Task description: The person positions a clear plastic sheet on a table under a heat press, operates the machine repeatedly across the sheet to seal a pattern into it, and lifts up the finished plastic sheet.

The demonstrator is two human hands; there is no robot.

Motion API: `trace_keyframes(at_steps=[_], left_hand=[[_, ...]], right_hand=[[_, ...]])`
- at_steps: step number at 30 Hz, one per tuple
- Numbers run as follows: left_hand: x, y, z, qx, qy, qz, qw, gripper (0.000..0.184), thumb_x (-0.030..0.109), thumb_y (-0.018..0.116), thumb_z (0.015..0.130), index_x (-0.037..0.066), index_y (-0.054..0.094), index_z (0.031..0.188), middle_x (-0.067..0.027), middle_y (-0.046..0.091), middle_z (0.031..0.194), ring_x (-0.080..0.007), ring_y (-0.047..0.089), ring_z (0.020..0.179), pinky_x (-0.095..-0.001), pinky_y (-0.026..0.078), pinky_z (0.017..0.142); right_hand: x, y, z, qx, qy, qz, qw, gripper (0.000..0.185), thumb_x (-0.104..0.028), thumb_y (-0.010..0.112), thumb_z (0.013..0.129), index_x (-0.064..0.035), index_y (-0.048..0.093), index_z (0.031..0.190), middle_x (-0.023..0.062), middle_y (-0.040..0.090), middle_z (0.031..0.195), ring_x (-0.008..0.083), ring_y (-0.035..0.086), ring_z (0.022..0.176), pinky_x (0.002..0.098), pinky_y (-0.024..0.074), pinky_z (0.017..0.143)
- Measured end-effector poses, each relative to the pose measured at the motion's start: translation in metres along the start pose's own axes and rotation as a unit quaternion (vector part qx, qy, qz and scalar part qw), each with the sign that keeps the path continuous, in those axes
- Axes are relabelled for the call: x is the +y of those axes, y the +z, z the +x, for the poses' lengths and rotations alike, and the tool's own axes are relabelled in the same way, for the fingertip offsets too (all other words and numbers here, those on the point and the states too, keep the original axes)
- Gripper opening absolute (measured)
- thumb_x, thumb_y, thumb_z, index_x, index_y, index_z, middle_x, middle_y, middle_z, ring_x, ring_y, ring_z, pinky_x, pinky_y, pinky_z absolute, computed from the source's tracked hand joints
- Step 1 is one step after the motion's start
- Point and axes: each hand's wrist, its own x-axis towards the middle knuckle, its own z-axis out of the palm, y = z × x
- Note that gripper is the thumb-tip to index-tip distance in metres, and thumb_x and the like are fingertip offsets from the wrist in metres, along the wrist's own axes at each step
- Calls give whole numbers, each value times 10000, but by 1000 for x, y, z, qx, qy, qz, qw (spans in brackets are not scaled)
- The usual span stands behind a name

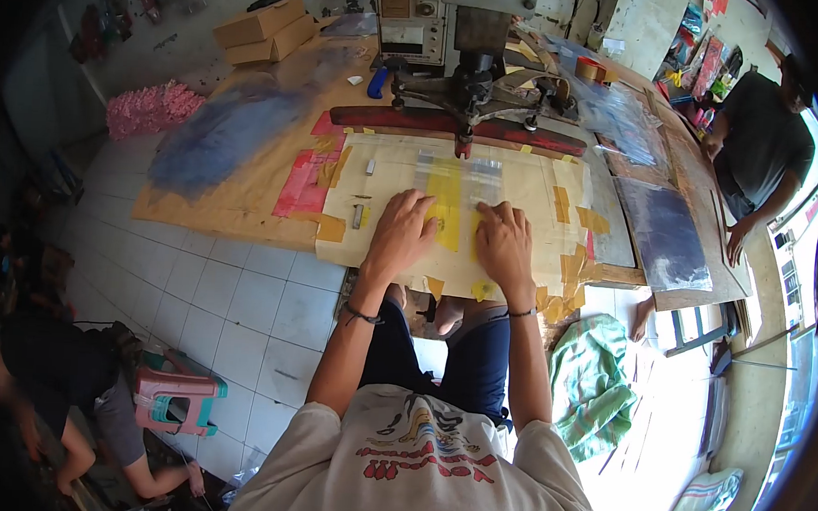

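My left hand (pixel 403 226) rests on the taped cream sheet, at the left edge of a yellow strip (pixel 446 202), its fingers bent. On the other side of the strip, my right hand (pixel 505 244) presses its fingertips down near a clear plastic piece (pixel 484 176). Whether either hand pinches the plastic is too small to tell. Just beyond the hands stands a machine with a long red bar (pixel 361 116) across the board. Two small metal pieces lie left of my left hand, the nearer one (pixel 357 217) beside it.
Stacks of clear plastic film (pixel 664 234) lie on the right side. Cardboard boxes (pixel 265 35) sit at the back left. A person (pixel 765 135) stands at the right; another person (pixel 96 396) is low at the left near a pink stool (pixel 175 401). Green cloth (pixel 592 381) lies below.
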Motion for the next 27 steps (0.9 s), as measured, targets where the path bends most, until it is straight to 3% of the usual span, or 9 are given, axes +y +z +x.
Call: trace_keyframes(at_steps=[2,5,6,10,13,17,21,24,27], left_hand=[[6,-2,-14,2,-11,-22,1000,322,151,715,960,-26,697,1228,-158,666,1249,-377,618,1210,-457,477,1087],[15,-15,-26,6,-45,-35,998,257,141,776,920,-26,706,1103,-143,685,1184,-380,636,1174,-440,499,1040],[16,-18,-31,17,-51,-28,998,243,136,791,908,-22,702,1069,-140,689,1169,-379,639,1166,-434,505,1025],[10,-18,-35,15,-36,-94,995,239,77,812,881,3,681,1065,-148,665,1160,-382,639,1163,-435,508,1018],[12,-30,-22,-8,-27,-161,987,281,40,802,880,22,676,1130,-152,645,1210,-383,641,1153,-445,499,1038],[11,-16,-11,84,-90,-75,990,330,82,804,897,28,689,1201,-174,635,1308,-362,602,1282,-445,483,1084],[22,-12,-19,-29,-53,6,998,398,247,770,954,35,708,1285,-189,642,1346,-349,553,1366,-473,430,1146],[23,-2,-23,-10,-17,81,996,451,314,731,985,30,707,1335,-193,639,1397,-349,539,1386,-495,386,1182],[1,12,-8,6,-21,104,994,500,343,714,997,10,688,1368,-195,623,1448,-360,525,1403,-521,345,1215]], right_hand=[[-6,-12,-18,-6,7,17,1000,290,-132,634,937,-87,757,1196,130,686,1094,340,636,1114,473,481,1011],[-12,-43,-39,-124,9,120,985,234,-140,663,940,-85,787,1131,140,703,1020,353,657,1040,462,506,965],[-15,-57,-36,-198,47,252,946,204,-166,696,949,-89,804,1104,149,715,978,368,672,996,463,522,926],[17,-40,-16,26,-18,68,997,325,-263,749,955,-88,766,1228,156,727,1020,368,689,1040,466,532,929],[17,-33,-11,-90,21,28,995,397,-314,761,949,-88,745,1276,174,726,1042,374,688,1060,471,531,929],[-3,-35,-12,-104,123,67,985,440,-360,753,952,-81,688,1286,164,763,880,422,736,878,513,563,785],[-4,-20,-9,-58,182,50,980,511,-344,730,971,-62,592,1374,165,760,818,450,734,815,520,567,722],[-8,-25,-2,-87,171,108,975,643,-380,750,956,-53,532,1465,224,762,1071,423,727,1009,511,564,849],[3,-12,-3,8,-28,45,999,712,-418,773,931,-45,548,1495,230,647,1399,388,622,1273,505,504,1024]])
